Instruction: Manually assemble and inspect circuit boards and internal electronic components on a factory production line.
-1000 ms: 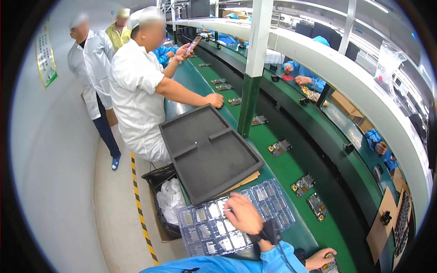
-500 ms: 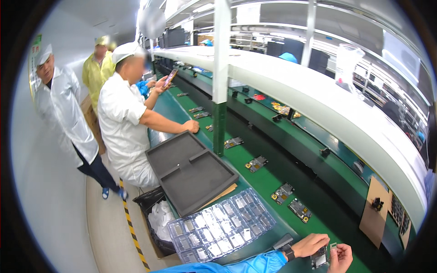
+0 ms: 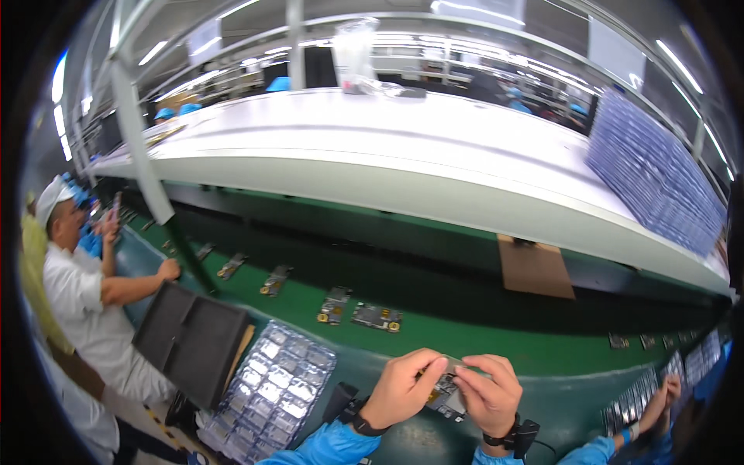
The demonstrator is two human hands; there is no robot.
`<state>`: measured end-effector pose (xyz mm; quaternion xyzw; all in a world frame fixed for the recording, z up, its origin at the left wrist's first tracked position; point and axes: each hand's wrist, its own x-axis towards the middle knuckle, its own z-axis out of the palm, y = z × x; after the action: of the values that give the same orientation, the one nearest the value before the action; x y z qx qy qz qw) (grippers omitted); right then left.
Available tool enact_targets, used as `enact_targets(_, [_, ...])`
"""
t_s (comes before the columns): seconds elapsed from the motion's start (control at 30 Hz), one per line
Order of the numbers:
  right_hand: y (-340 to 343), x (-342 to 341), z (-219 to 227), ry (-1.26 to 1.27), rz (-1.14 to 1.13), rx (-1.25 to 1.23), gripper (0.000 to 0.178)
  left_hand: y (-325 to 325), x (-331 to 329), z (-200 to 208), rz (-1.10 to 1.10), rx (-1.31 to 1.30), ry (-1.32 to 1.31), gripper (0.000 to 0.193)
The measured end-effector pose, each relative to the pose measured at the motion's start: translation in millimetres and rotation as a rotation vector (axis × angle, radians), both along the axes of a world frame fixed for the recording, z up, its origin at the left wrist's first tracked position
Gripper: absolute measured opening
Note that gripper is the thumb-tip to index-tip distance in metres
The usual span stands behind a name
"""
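Fingertips of my left hand (image 3: 404, 387) and my right hand (image 3: 492, 391) meet close together above a small circuit board (image 3: 448, 401) at the bench edge. A small, thin, pale piece (image 3: 456, 363) shows between them, pinched by my right thumb and fingers. My left thumb and forefinger are also pressed together at it; what they grip is mostly hidden. The board has dark and silvery areas, and my fingers cover part of it. Beyond my hands, more circuit boards (image 3: 377, 317) lie spaced along the green conveyor surface.
Left of me lies a clear plastic tray (image 3: 271, 387) of silvery parts, beside a black foam tray (image 3: 190, 341). A white shelf (image 3: 372, 167) spans above the line, holding stacked clear trays (image 3: 655, 170). One person (image 3: 85, 287) stands left; another person's hands (image 3: 659, 407) work at right.
My view has swung to the right, so the trays and people shift left in the picture. My hands have come closer together over the board, fingertips meeting at the small piece.
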<state>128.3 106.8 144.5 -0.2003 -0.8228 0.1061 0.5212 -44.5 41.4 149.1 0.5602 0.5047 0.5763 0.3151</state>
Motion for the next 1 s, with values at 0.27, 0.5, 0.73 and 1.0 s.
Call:
enact_targets(0.27, [-5,14,3,0.001,-0.081,0.004,0.032,-5,4,3,-0.057,0.049,-0.074,0.022])
enact_targets(0.5, [-9,20,7,-0.016,0.030,0.001,0.035,-13,2,0,-0.204,0.014,-0.281,0.040])
enact_targets(0.73, [-11,25,12,-0.054,0.038,0.054,0.033,-21,7,1,-0.188,0.077,-0.204,0.038])
enact_targets(1.0, [-14,30,11,-0.070,0.040,0.073,0.034,-20,10,-2,-0.167,0.147,-0.129,0.035])
